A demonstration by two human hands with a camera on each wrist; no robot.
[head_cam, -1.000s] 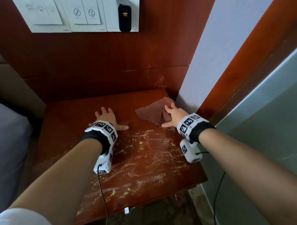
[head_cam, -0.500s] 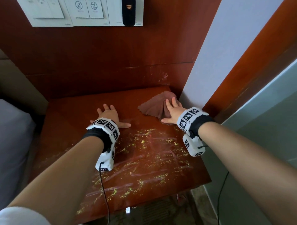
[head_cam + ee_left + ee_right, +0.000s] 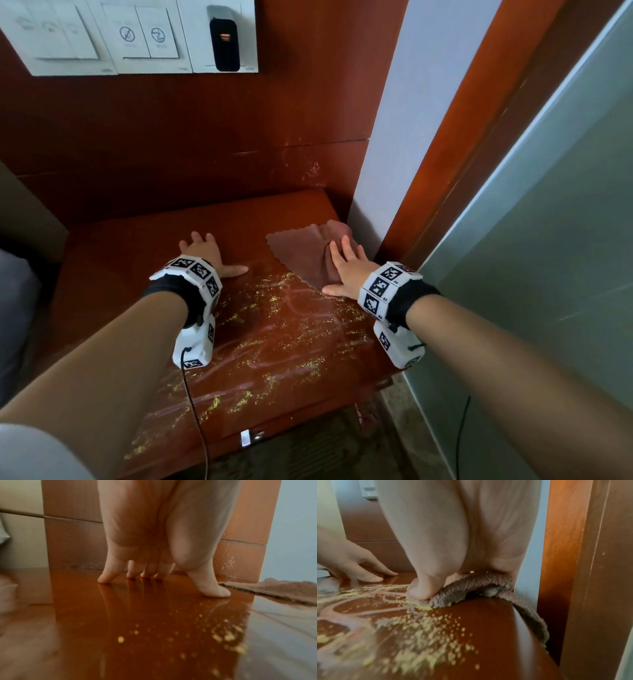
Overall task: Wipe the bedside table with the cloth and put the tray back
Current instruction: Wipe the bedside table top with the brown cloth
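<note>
A brown cloth (image 3: 298,253) lies at the back right of the red-brown bedside table (image 3: 113,274), beside the white wall. My right hand (image 3: 342,267) presses flat on it with straight fingers. In the right wrist view the right hand (image 3: 453,540) pins the bunched cloth (image 3: 479,584) with the thumb, and one cloth corner hangs over the table's right edge. My left hand (image 3: 212,253) rests flat on the bare top with fingers spread; in the left wrist view the left hand (image 3: 154,554) shows its fingertips on the wood. No tray is in view.
Yellow crumbs (image 3: 281,329) and pale smear marks cover the front half of the table. A wood-panelled wall with a switch panel (image 3: 137,37) stands behind. A wooden door frame (image 3: 462,144) and a glass panel are at the right, and grey bedding (image 3: 13,308) at the left.
My right hand's fingers have gone from curled on the cloth to flat on it, and cloth and hand have slid slightly toward me. The left hand has stayed in place.
</note>
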